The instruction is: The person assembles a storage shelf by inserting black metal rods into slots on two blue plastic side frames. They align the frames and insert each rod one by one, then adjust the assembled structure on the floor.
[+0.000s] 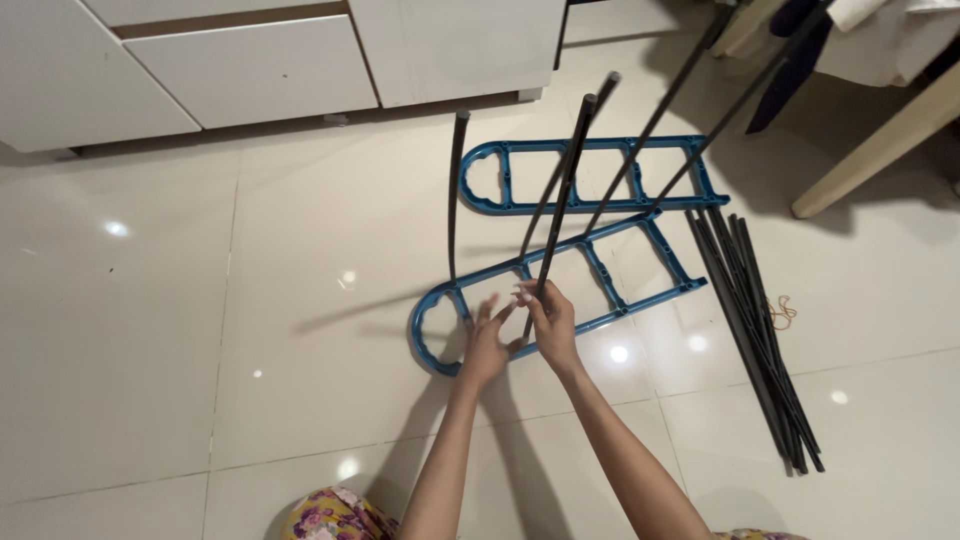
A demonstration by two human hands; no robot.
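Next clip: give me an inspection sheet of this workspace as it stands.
Surface: glossy white tiled floor.
Job's things: two blue plastic frames, near frame and far frame, flat on the floor; several black rods stand up from them.
Clutter: bundle of loose black rods at right; rubber band beside it.
Hands: right hand grips an upright rod; left hand open beside it.
Cables: nothing seen.
Surroundings: white cabinets; wooden furniture leg.

Both forearms extend from the near edge toward the scene centre, converging. Left hand (487,345): palm down, fingers spread and loosely extended. Right hand (550,322): just right of it, fingers curled in a pinch grip.
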